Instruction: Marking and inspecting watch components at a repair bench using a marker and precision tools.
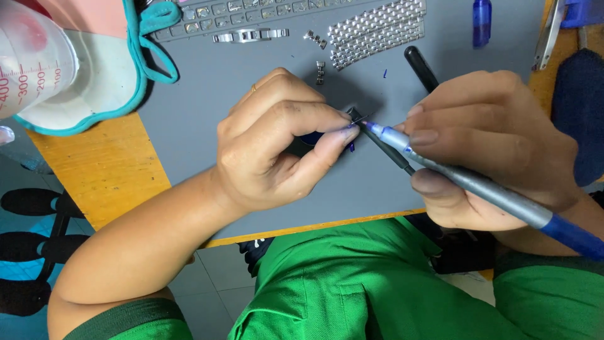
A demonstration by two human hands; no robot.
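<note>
Fingers (343, 126) of left hand (277, 141) pinch small dark part (357, 115) tight over grey mat (201, 126), mid-scene. Right hand (491, 148) grips blue-grey pen (478, 189), tip touching part. Black tool (420, 68) lies just beyond. Loose metal watch links (374, 31) far on mat. Measuring cup (31, 60) far left. Wooden table (100, 170) under mat.

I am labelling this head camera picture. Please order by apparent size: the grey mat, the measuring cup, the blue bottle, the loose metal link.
1. Grey mat, largest by far.
2. Measuring cup, cut off by the edge and nearer the camera, so its true size is unsure.
3. Blue bottle, partly cut off.
4. Loose metal link, smallest.
</note>
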